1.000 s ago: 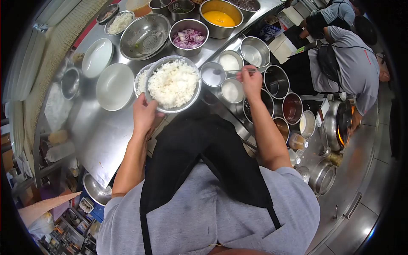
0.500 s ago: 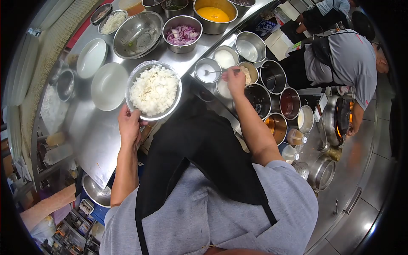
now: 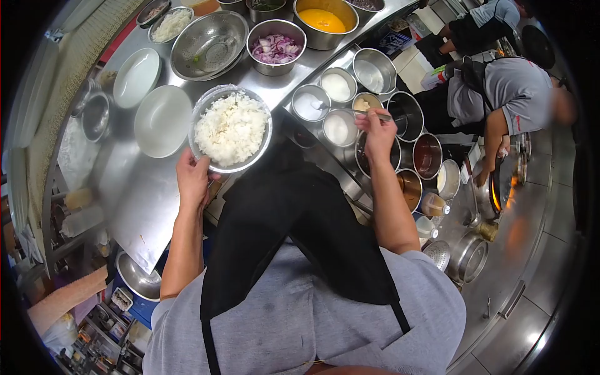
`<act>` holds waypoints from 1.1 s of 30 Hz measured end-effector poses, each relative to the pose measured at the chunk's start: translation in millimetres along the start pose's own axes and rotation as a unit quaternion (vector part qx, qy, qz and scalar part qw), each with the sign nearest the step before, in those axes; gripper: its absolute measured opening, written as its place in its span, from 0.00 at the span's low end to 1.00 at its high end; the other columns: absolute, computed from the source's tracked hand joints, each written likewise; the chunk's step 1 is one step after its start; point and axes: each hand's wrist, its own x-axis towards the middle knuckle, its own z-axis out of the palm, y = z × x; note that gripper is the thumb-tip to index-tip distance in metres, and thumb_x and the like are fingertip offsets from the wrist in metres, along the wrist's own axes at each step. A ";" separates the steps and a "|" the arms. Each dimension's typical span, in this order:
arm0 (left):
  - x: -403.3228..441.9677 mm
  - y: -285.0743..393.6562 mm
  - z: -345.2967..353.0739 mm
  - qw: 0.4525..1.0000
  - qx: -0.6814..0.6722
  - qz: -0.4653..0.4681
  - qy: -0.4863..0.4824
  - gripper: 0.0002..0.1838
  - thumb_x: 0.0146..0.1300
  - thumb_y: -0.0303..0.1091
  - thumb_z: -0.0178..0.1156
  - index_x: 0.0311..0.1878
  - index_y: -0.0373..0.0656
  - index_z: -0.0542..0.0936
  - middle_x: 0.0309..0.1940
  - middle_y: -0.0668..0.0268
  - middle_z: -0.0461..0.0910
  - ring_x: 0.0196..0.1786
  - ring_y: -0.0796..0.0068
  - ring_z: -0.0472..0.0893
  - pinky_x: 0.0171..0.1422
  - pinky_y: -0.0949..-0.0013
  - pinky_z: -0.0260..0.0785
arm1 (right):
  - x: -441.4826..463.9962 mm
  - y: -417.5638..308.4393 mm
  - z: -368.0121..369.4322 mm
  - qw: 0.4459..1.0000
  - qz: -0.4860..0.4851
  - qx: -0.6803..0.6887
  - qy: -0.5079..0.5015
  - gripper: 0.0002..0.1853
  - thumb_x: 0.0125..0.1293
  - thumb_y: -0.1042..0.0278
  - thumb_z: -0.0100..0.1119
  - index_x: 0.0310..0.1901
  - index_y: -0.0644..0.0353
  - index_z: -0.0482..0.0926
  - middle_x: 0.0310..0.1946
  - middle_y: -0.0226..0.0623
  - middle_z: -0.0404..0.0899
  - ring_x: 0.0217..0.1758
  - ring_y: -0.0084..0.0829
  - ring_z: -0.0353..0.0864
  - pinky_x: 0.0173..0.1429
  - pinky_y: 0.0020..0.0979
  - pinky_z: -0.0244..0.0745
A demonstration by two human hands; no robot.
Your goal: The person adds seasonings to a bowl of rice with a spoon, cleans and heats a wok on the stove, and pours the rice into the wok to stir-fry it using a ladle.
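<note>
Compared with half a second ago, the right hand has drawn back to the right and is now over the dark containers, its fingers and thumb pinching the handle of a spoon. The spoon's head, earlier well inside the leftmost tub of white granules, is now by that tub's right rim; whether it carries anything is too small to tell. The left hand still grasps the near left edge of the metal bowl heaped with white rice, which has stayed in much the same place, at the near edge of the counter and left of the tubs. On the right, a co-worker has changed arm position and leans over a pan, with flames beside it.

The steel counter is shiny and bare at the near left. Two white dishes sit left of the rice, with a wide steel bowl beyond them. Farther off stand a bowl of cut red onion and a pot of yellow liquid. Grey floor tiles run along the right, and another person is at the far right
</note>
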 end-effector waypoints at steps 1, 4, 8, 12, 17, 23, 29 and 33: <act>3.1 -1.8 -1.2 1.000 0.016 0.002 -0.004 0.14 0.59 0.22 0.51 0.49 0.31 0.74 0.36 0.58 0.80 0.28 0.78 0.79 0.23 0.80 0.71 | -3.8 -12.2 2.3 0.999 -0.009 0.019 -0.028 0.07 0.68 0.73 0.53 0.40 0.69 0.74 0.29 0.47 0.81 0.25 0.28 0.81 0.30 0.24 0.76; 14.9 -11.9 -2.9 1.000 0.026 0.004 -0.010 0.13 0.59 0.22 0.51 0.47 0.32 0.74 0.32 0.60 0.78 0.27 0.79 0.79 0.23 0.79 0.72 | -21.3 -59.4 29.1 0.997 -0.024 0.037 -0.069 0.06 0.68 0.74 0.52 0.41 0.69 0.74 0.29 0.47 0.81 0.27 0.29 0.81 0.32 0.24 0.76; 16.6 -1.1 21.6 0.999 0.013 -0.011 -0.031 0.10 0.58 0.22 0.52 0.43 0.34 0.74 0.30 0.64 0.75 0.24 0.79 0.77 0.22 0.77 0.74 | -24.3 -93.4 54.5 0.987 -0.080 0.066 -0.125 0.06 0.68 0.74 0.51 0.40 0.69 0.74 0.29 0.46 0.81 0.27 0.28 0.81 0.32 0.24 0.76; 26.9 -14.0 24.3 0.997 0.016 -0.015 -0.067 0.10 0.57 0.21 0.51 0.43 0.34 0.73 0.31 0.64 0.75 0.25 0.79 0.77 0.22 0.77 0.74 | 44.9 -46.2 37.0 0.989 -0.124 -0.065 -0.045 0.07 0.68 0.73 0.51 0.38 0.69 0.74 0.27 0.44 0.81 0.25 0.26 0.81 0.30 0.24 0.76; 16.1 -2.3 29.2 0.996 -0.032 -0.019 -0.078 0.12 0.58 0.22 0.51 0.46 0.34 0.73 0.34 0.62 0.79 0.27 0.78 0.79 0.23 0.78 0.74 | 111.9 23.8 -3.8 0.972 -0.099 -0.213 0.018 0.06 0.67 0.71 0.52 0.38 0.66 0.74 0.26 0.41 0.81 0.25 0.25 0.80 0.30 0.24 0.77; 7.7 -0.1 17.9 0.998 0.001 -0.017 -0.056 0.13 0.60 0.21 0.49 0.48 0.32 0.73 0.35 0.60 0.80 0.26 0.77 0.80 0.22 0.80 0.72 | 119.7 53.5 11.1 0.970 -0.097 -0.217 0.042 0.06 0.66 0.71 0.52 0.36 0.65 0.75 0.26 0.40 0.82 0.25 0.26 0.82 0.30 0.25 0.77; -1.3 15.2 19.8 0.998 0.005 -0.055 -0.014 0.16 0.60 0.20 0.48 0.52 0.30 0.71 0.37 0.56 0.81 0.24 0.76 0.80 0.21 0.80 0.71 | 121.3 68.4 13.0 0.994 -0.027 -0.086 0.065 0.07 0.66 0.71 0.53 0.37 0.66 0.75 0.27 0.44 0.82 0.26 0.28 0.82 0.31 0.25 0.78; 4.7 8.3 19.9 0.999 0.005 -0.051 0.004 0.17 0.59 0.20 0.48 0.52 0.30 0.72 0.38 0.56 0.81 0.25 0.77 0.80 0.21 0.80 0.71 | 117.4 73.9 7.5 0.997 0.009 -0.005 0.081 0.06 0.66 0.72 0.53 0.38 0.67 0.74 0.28 0.45 0.82 0.25 0.29 0.81 0.31 0.25 0.78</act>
